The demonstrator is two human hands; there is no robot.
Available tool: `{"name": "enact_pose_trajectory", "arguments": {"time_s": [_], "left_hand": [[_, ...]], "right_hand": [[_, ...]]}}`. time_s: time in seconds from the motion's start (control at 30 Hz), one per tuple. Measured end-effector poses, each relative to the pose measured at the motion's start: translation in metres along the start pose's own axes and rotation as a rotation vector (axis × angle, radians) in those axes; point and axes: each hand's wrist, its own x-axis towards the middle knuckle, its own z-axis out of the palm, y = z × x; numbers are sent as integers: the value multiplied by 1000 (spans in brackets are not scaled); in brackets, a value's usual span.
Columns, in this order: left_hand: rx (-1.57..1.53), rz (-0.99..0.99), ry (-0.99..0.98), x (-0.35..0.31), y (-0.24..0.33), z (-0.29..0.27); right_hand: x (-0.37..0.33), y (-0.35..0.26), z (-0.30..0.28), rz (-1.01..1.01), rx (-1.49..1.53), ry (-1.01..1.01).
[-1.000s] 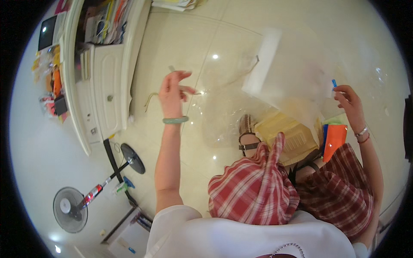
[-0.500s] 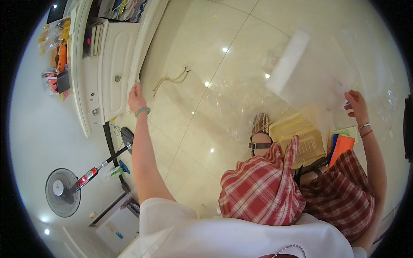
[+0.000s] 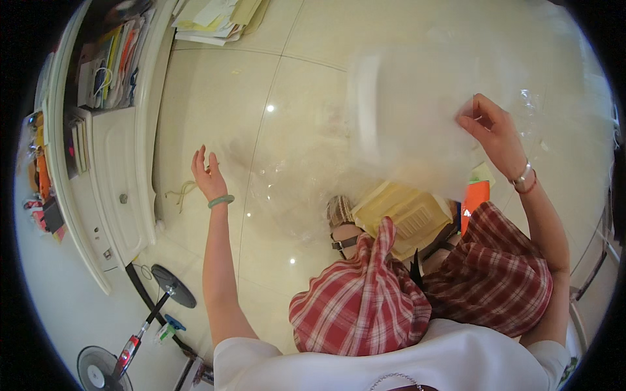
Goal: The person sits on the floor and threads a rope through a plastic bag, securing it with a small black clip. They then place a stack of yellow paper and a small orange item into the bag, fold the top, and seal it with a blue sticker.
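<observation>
My right hand (image 3: pixel 494 130) pinches the edge of a translucent whitish plastic sheet (image 3: pixel 414 111), blurred by motion, with a brighter white band along its far-left side. The sheet hangs over the floor, ahead of my knees. Held out to the left, my left hand (image 3: pixel 208 176) is empty, its fingers apart, above the tiles. A thin yellowish cord (image 3: pixel 179 192) lies on the floor beside that hand. Crumpled clear plastic film (image 3: pixel 280 189) spreads between the hand and my foot. By my feet sits a yellow plastic tray-like thing (image 3: pixel 404 218), with an orange flat piece (image 3: pixel 476 195) at its right.
A cream cabinet (image 3: pixel 120 176) with papers and books (image 3: pixel 117 65) on its shelves stands along the left. A standing fan (image 3: pixel 104 371) is at the lower left. A pile of papers (image 3: pixel 218 19) lies on the tiled floor (image 3: pixel 300 85) at the far side.
The view has shifted, bringing the paper pile into sight. My right hand has moved leftward with the sheet, which has turned. My left hand's fingers have spread, and it is farther from the cabinet.
</observation>
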Motion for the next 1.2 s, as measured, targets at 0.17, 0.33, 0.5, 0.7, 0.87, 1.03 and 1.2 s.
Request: {"name": "enact_pose_trajectory", "arguments": {"time_s": [0.17,0.33,0.5,0.7,0.87,1.03,1.2], "left_hand": [[-571,-53,-296,13,165,-2],[-713,295,-621,-4,290,-2],[-688,331,-1197,-26,336,-7],[-726,173,-1374,-81,322,19],[-770,-30,-1292,-127,305,29],[-492,135,-1298,-137,330,11],[-630,-87,-1148,-136,326,15]], "right_hand": [[-29,-79,-7,-436,-430,-202],[-44,-78,10,-855,-604,-364],[-60,-77,16,-1025,-607,-181],[-63,-32,17,-888,-512,-183],[-77,-18,18,-624,-239,-306],[-73,-15,24,-504,-256,-104],[-74,-15,18,-407,-301,-85]]}}
